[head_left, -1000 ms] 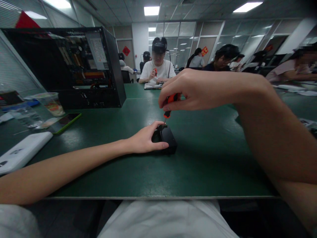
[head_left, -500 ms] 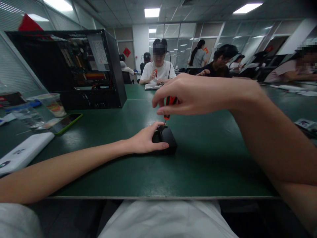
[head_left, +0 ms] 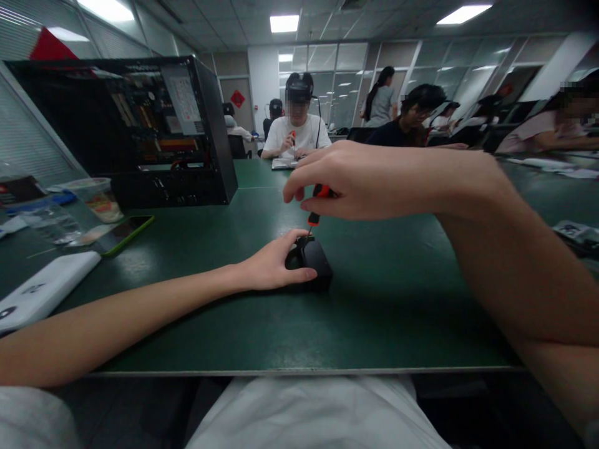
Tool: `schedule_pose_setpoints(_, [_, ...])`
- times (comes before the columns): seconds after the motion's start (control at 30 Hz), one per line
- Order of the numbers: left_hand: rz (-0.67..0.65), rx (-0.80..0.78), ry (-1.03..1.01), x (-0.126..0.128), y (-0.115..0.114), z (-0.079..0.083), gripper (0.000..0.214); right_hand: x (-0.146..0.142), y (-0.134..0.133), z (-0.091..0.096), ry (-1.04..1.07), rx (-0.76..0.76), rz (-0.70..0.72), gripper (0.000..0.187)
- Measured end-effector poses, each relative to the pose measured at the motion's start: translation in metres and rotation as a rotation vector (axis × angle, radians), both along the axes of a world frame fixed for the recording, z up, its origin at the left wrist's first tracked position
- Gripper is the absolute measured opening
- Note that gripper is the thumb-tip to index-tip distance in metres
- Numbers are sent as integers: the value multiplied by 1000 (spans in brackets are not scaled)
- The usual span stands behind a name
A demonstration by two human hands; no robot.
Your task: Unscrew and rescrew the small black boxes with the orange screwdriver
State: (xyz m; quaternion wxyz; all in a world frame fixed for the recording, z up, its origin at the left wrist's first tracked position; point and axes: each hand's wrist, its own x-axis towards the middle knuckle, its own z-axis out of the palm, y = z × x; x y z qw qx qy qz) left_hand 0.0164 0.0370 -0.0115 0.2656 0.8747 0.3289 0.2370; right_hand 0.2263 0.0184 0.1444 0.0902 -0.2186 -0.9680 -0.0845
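Observation:
A black box-shaped device (head_left: 321,267) with a rounded top lies on the green table; its exact kind is unclear. My left hand (head_left: 276,262) grips it from the left, thumb along the near side and fingers at the far side. Above it, my right hand (head_left: 334,181) is closed around the red and black handle of a screwdriver (head_left: 314,218). The thin shaft points down, slightly tilted, and its tip meets the far part of the device near my left fingertips. Whether the tip sits in a screw is too small to tell.
An open black computer case (head_left: 187,187) stands at the back left. Left of my arm are a white box (head_left: 47,290), a phone with a green edge (head_left: 128,234) and a plastic cup (head_left: 100,199). Across the table (head_left: 397,337) a person (head_left: 297,131) holds another screwdriver.
My right fingers have shifted on the screwdriver handle, with the forefinger lifting a little away from it. My left hand and the black device stay in place.

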Motion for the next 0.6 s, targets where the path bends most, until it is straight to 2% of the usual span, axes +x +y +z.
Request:
schedule_pose_setpoints(0.13, [-27, 41, -20, 1, 2, -2, 78, 2, -6, 3, -75, -18, 88, 31])
schedule_pose_setpoints(0.37, [-17, 13, -28, 0, 4, -5, 79, 0, -1, -7, 13, 137, -29, 32])
schedule_pose_setpoints(0.53, [-25, 24, -26, 0, 3, -4, 79, -1, -1, -3, -13, 97, 112, 30])
schedule_pose_setpoints(0.6, [-31, 46, -23, 1, 3, -4, 77, -1, -6, 0, -40, 83, 129, 30])
